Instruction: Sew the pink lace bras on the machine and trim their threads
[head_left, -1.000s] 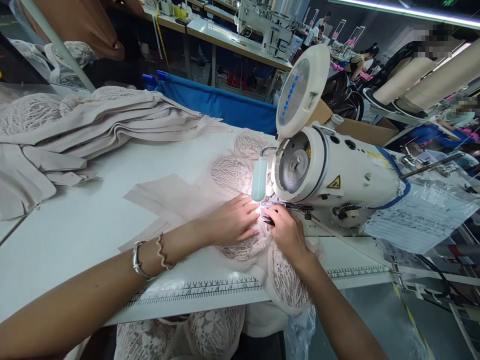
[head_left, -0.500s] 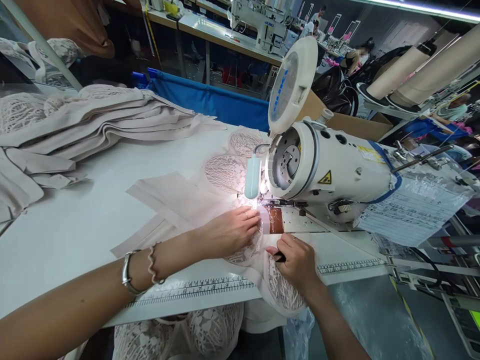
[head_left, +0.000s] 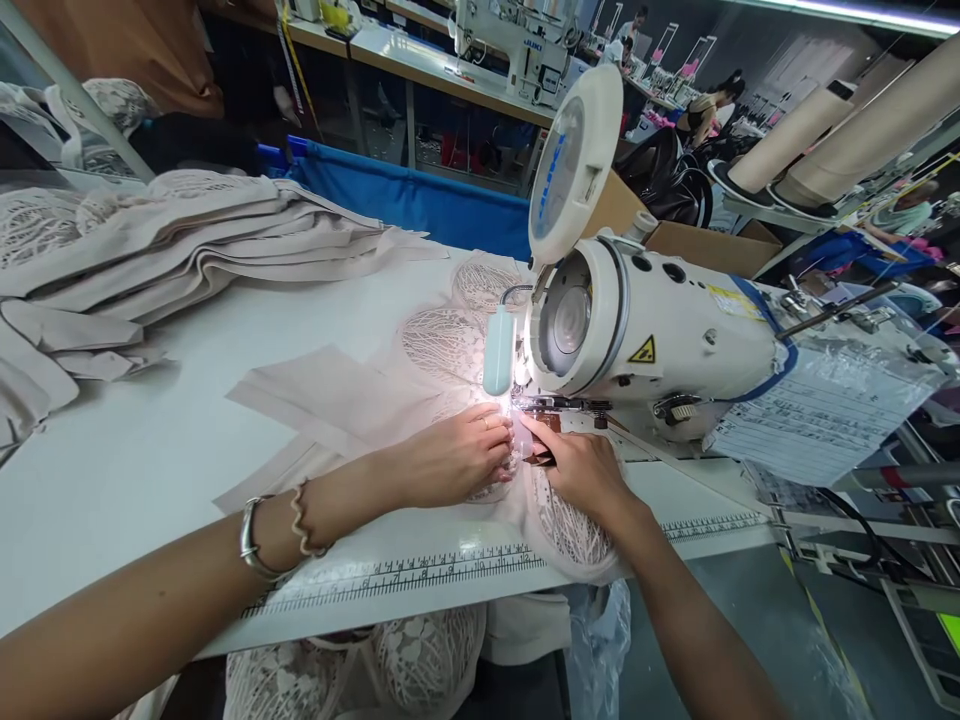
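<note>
White worktable [head_left: 150, 480] is stretching beneath both forearms; sewing machine [head_left: 690, 325] is standing just beyond the right hand [head_left: 589, 470], which is gripping a small dark tool [head_left: 541, 457], index finger extending. Lace garment [head_left: 444, 342] is lying under and beyond the left hand [head_left: 461, 455], itself resting palm-down, fingers slightly bent. Beige fabric stack [head_left: 247, 240] is lying farther off, beyond the left forearm.

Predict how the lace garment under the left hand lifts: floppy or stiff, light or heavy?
The garment is likely floppy: its sheer panels lie flat on the table. Its lace cups may keep some shape, since they look domed. Probably light for its size: the panels look thin.
</note>
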